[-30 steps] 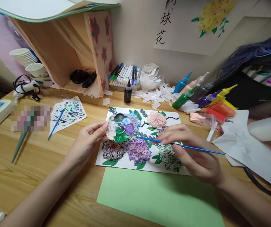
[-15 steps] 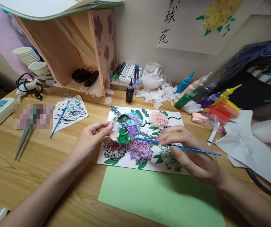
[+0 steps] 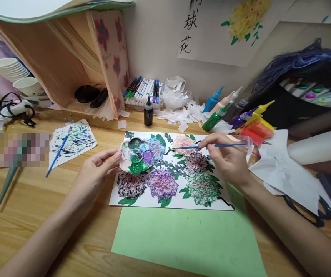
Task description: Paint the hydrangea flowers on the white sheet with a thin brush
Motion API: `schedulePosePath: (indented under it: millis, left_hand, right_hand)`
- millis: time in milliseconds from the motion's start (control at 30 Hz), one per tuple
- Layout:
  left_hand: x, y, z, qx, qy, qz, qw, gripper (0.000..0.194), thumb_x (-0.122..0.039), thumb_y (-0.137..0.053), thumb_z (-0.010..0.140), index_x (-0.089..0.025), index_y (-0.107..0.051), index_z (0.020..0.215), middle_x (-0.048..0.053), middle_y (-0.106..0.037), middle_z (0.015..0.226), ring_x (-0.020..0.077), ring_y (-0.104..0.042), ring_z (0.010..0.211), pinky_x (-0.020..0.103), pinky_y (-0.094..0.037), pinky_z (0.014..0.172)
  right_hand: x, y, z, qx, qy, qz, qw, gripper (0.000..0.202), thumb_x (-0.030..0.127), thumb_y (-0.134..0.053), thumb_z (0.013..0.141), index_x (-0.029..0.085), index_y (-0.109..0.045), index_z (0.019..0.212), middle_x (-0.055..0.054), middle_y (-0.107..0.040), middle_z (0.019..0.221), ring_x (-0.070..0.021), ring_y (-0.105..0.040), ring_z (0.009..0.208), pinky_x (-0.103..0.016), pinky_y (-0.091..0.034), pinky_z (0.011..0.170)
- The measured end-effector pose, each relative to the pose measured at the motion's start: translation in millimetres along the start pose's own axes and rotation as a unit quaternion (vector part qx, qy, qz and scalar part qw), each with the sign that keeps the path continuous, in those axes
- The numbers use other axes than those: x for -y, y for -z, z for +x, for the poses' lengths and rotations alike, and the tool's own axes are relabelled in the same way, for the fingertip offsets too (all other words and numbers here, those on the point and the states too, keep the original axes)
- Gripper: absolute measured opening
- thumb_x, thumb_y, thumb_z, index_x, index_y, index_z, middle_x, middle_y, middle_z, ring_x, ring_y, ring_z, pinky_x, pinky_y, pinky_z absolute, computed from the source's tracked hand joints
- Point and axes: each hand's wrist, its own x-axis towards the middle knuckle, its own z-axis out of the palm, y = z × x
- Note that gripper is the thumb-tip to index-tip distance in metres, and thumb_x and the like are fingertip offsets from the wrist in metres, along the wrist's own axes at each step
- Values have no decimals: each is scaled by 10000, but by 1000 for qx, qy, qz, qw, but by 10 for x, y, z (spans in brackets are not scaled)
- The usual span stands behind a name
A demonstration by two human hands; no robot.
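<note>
A slim blue paintbrush (image 3: 228,145) lies nearly level across the upper part of a white flower sheet (image 3: 179,194), its bristle end pointing left toward a paint palette (image 3: 136,156) and its bare handle end pointing right. The right hand (image 3: 225,159) grips the brush between thumb and fingers, the tip over a pink flower (image 3: 184,143); whether it touches the petals cannot be told from here. The left hand (image 3: 103,163) pinches the palette's left rim between thumb and fingers, holding it above the sheet's upper left, where it hides part of a blue flower (image 3: 157,148). Purple, green and black-edged blooms fill the rows below. A black bottle (image 3: 148,114) stands upright just beyond the sheet, near a tray of markers (image 3: 146,91) and a litter of white paper scraps (image 3: 187,115), with colored paint bottles (image 3: 211,120) leaning to the right. At left, a second brush (image 3: 58,154) rests slantwise on a paint-streaked paper (image 3: 86,144). A green sheet (image 3: 182,238) lies at the near side of the flower sheet on the wood-grain table (image 3: 18,238), and a yellow flower poster (image 3: 211,46) hangs on the pale wall (image 3: 153,34) behind.
</note>
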Motion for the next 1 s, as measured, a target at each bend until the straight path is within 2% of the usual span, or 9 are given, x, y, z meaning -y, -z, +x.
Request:
schedulePosePath:
  millis: [367,633,833,1000]
  left_hand:
    - [-11,-25,3,-7,-7,-15,1000,232,-348,-773,677,-213,-743,863,20,-737,846,82,-640,665,114,-507,608]
    - [-16,-26,9,-4,-9,-19,1000,248,-351,-779,670,-219,-746,877,21,-738,852,78,-639,672,96,-501,598]
    - [-25,-41,1,-14,-8,-22,1000,284,-347,-789,656,-217,-746,905,35,-736,862,92,-642,667,129,-529,608]
    - [-34,-42,-8,-15,-13,-15,1000,281,-352,-785,660,-214,-749,902,43,-736,865,104,-645,677,141,-536,609]
  right_hand:
    - [-1,-91,-8,66,-4,-8,998,158,205,-435,884,218,-582,825,-31,-625,824,-188,-577,830,-351,-431,753]
    - [19,-68,6,47,21,-24,998,156,185,-436,881,219,-575,819,-22,-624,808,-170,-570,794,-323,-429,725]
    - [10,-73,-2,82,14,-27,996,158,209,-427,888,222,-577,837,-27,-617,818,-186,-569,822,-343,-428,747]
    - [20,-67,7,60,22,-29,998,155,194,-431,886,225,-573,831,-24,-618,805,-181,-569,809,-335,-429,742]
